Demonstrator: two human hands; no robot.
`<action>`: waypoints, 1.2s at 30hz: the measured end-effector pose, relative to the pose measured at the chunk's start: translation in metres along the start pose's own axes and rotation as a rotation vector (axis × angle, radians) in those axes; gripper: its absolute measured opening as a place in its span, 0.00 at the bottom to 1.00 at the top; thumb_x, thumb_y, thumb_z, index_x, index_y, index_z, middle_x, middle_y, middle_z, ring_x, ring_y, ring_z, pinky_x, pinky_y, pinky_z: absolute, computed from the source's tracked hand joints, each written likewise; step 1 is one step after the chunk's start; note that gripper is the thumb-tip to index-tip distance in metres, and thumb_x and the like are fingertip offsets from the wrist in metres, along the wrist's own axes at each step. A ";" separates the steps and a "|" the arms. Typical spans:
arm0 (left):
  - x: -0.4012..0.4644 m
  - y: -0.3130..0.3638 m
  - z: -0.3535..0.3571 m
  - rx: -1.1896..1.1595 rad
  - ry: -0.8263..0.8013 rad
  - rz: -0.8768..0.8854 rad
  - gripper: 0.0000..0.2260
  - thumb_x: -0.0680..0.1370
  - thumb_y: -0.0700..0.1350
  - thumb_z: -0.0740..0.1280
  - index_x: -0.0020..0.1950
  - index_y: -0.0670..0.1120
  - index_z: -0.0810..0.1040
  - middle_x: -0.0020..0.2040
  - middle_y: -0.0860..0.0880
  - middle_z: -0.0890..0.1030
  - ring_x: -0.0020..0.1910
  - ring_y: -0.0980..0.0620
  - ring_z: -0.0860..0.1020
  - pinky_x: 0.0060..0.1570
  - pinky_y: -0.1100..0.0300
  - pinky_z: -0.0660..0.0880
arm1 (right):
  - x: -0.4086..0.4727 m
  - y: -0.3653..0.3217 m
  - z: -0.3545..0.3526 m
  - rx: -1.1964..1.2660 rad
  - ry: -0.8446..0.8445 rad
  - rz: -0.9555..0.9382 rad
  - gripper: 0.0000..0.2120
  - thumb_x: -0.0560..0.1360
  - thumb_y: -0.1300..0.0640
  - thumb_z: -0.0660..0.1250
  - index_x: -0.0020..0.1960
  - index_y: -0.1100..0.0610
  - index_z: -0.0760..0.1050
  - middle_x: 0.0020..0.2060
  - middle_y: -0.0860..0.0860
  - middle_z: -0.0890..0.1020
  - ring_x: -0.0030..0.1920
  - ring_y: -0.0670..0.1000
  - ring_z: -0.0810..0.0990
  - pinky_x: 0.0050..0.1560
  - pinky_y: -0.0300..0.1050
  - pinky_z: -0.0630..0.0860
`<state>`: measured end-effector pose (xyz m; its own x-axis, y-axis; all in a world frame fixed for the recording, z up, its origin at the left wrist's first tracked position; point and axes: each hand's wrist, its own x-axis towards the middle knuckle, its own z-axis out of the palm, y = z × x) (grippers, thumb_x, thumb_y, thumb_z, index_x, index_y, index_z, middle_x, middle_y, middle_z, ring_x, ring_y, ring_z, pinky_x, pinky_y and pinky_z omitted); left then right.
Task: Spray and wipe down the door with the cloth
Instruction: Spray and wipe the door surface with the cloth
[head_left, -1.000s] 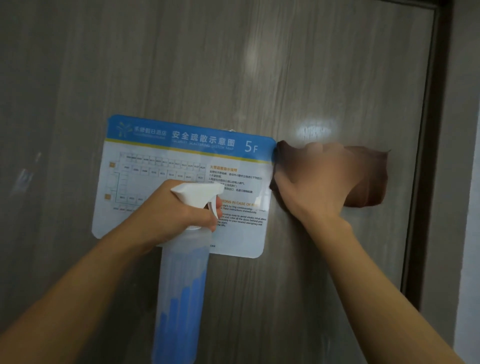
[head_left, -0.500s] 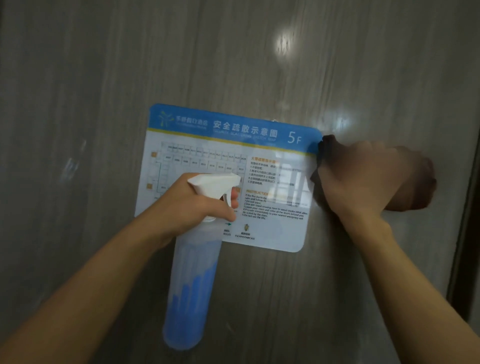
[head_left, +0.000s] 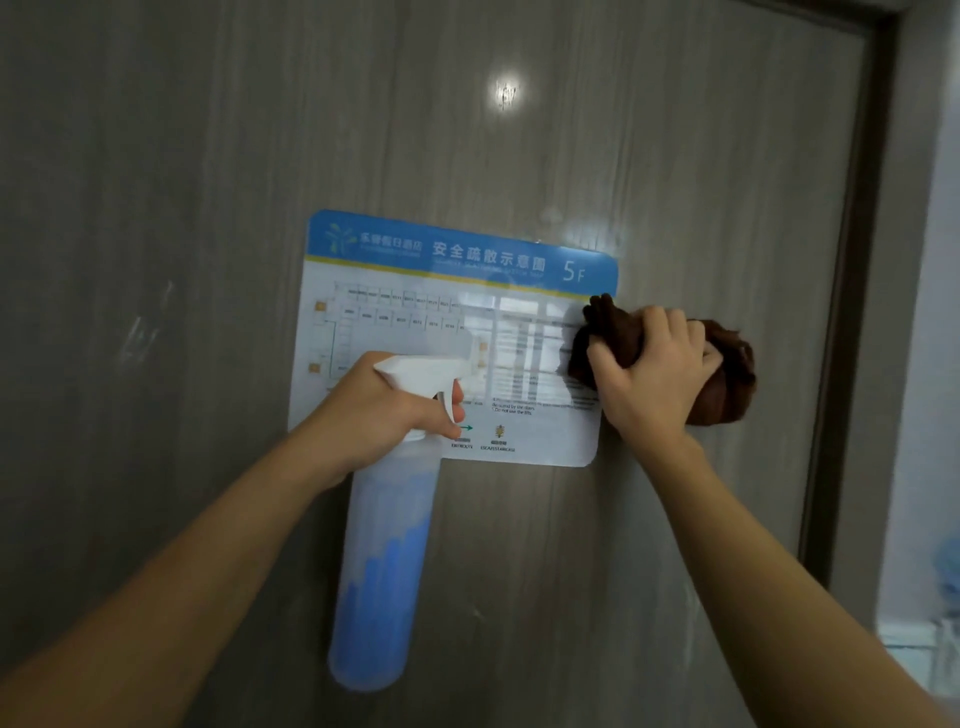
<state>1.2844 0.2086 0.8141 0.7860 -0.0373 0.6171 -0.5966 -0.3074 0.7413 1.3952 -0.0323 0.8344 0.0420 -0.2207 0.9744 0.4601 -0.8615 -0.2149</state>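
A: Where is the cloth?

B: The brown cloth (head_left: 727, 379) is bunched under the right hand (head_left: 657, 374), gripped against the door (head_left: 675, 156) at the evacuation sign (head_left: 452, 338)'s right edge.

A: And the left hand (head_left: 384, 410)?

B: Wrapped around the spray bottle (head_left: 384, 561), finger on the trigger. Wipe with firm, overlapping strokes, sparing the sign's corners.

Dim indoor light, bright glare spots on the door (head_left: 675, 156), soft overall blur, wide-angle edge bending

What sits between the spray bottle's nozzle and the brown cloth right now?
Only the evacuation sign on the door: its printed face spans the gap between the spray bottle and the cloth, in the head view.
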 end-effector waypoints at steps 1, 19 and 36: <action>0.000 0.001 -0.002 0.002 -0.007 0.004 0.07 0.65 0.29 0.75 0.39 0.39 0.83 0.41 0.43 0.85 0.43 0.51 0.84 0.47 0.60 0.79 | 0.002 -0.003 -0.001 0.020 -0.011 0.027 0.22 0.67 0.39 0.59 0.45 0.57 0.73 0.41 0.49 0.72 0.49 0.57 0.72 0.54 0.54 0.62; 0.008 -0.001 -0.029 -0.008 0.023 0.013 0.12 0.63 0.29 0.76 0.40 0.43 0.84 0.41 0.48 0.86 0.44 0.53 0.84 0.45 0.61 0.78 | -0.054 -0.040 0.018 -0.160 -0.057 -0.173 0.27 0.69 0.35 0.63 0.49 0.59 0.73 0.49 0.58 0.74 0.52 0.59 0.68 0.58 0.60 0.64; 0.011 -0.017 -0.080 -0.014 0.071 0.021 0.15 0.56 0.38 0.76 0.41 0.42 0.84 0.42 0.46 0.86 0.44 0.52 0.84 0.47 0.60 0.79 | -0.008 -0.078 0.034 -0.185 0.015 -0.164 0.28 0.69 0.34 0.63 0.49 0.60 0.72 0.48 0.58 0.74 0.51 0.61 0.71 0.58 0.60 0.64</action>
<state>1.2906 0.2896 0.8295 0.7598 0.0241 0.6497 -0.6158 -0.2940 0.7310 1.3894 0.0527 0.8454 -0.0337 -0.0761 0.9965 0.2897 -0.9550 -0.0631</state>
